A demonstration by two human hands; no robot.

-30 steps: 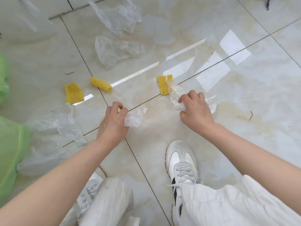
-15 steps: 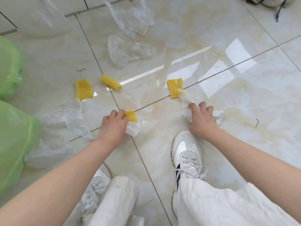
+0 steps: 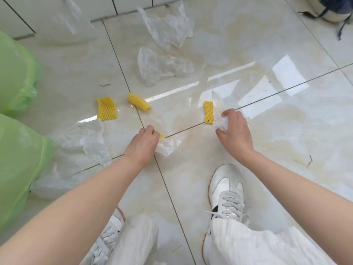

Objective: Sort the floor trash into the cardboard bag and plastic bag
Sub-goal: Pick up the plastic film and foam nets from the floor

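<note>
Glossy cream floor of large tiles, dark grout lines, faint brownish stains. Left hand clenched on a crumpled clear plastic scrap, thin and wrinkled, with a sliver of yellow foam net poking out at the knuckles. Right hand closed around another wad of clear film, touching the near end of a flat yellow foam mesh sleeve.

Farther left on the tiles: a rolled yellow mesh tube, ribbed, and a flattened square mesh piece with diamond holes. Loose translucent bags scattered (all soft, creased): one far centre, one just nearer, one at left beside the green bags. Two bulging translucent green bags, far left and near left. White laced sneaker and white trousers near the bottom.

Compared with half a second ago: right hand lifted slightly farther and rightward, film bunched tighter in the fist; less of the yellow piece showing at the left hand; more wall tile and a dark-strapped rounded object visible far right.
</note>
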